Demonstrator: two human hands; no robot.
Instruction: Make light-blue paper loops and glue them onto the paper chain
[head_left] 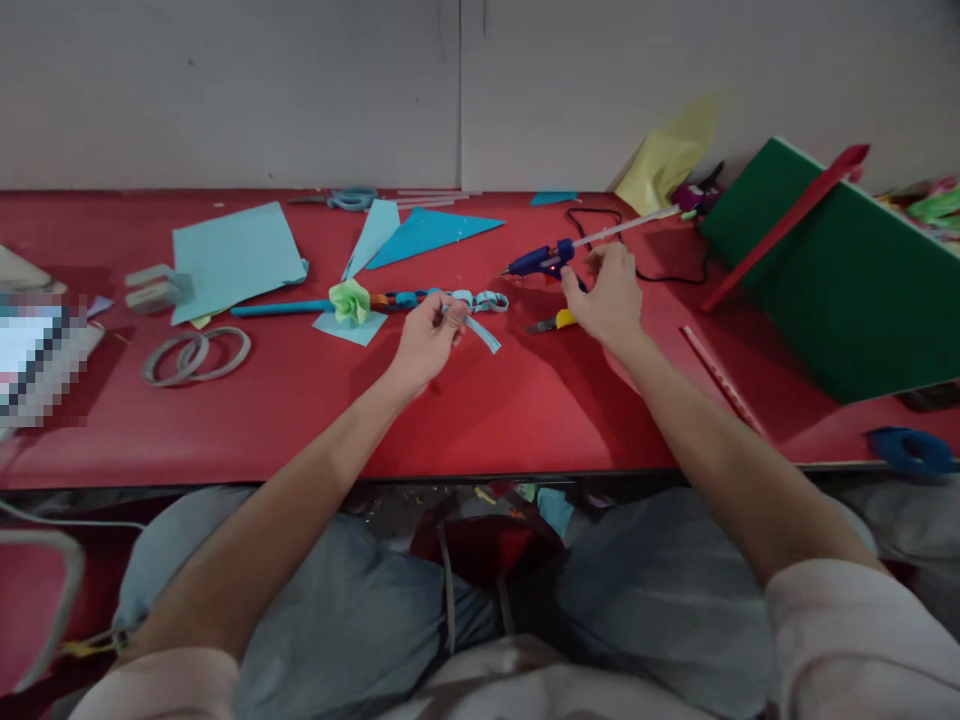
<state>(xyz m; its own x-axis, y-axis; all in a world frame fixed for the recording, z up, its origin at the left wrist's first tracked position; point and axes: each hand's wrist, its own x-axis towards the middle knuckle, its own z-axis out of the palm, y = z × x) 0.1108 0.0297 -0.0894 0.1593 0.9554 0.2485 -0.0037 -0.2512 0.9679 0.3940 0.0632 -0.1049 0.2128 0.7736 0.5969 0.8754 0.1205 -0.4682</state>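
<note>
My left fingers (432,309) pinch a paper strip (484,334), the paper chain (493,302) just beyond them, while my right fingers (613,260) stand parted beside the glue gun (538,261), so I'm seemingly at gluing, which calls for a sure grip there.

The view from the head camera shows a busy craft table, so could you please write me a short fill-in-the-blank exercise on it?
1. The left hand pinches a paper strip coloured pale ____.
2. The right hand is close to the glue gun, which points toward the picture's ____ side.
3. On the red table lie ____ overlapping rings.
4. In the picture, a red strip crosses a large board coloured ____.

Missing words: blue; left; two; green.
</note>
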